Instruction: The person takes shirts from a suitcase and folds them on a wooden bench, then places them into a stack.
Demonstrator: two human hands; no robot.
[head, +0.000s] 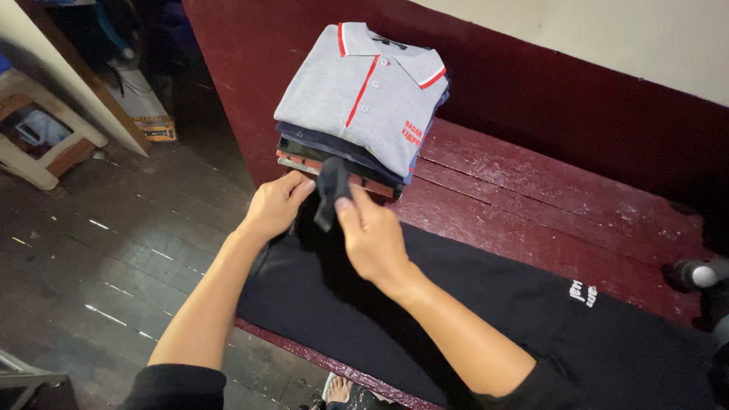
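A long black garment (pixel 486 319) with a small white print lies flat along a dark red wooden bench (pixel 531 197). My right hand (pixel 372 239) pinches a bunched end of that black cloth (pixel 331 190) and lifts it just in front of a stack of folded clothes. My left hand (pixel 275 205) rests beside it on the garment's left end, fingers curled toward the raised cloth. The stack (pixel 363 106) stands at the bench's left end, topped by a grey polo shirt with red trim.
A dark red wall runs behind the bench, cream above. Dark wooden floor lies to the left, with a pale wooden stool (pixel 38 144) and a box (pixel 144 102) at the far left. A dark rounded object (pixel 695 273) sits at the right edge. Bare toes (pixel 339 391) show below the bench.
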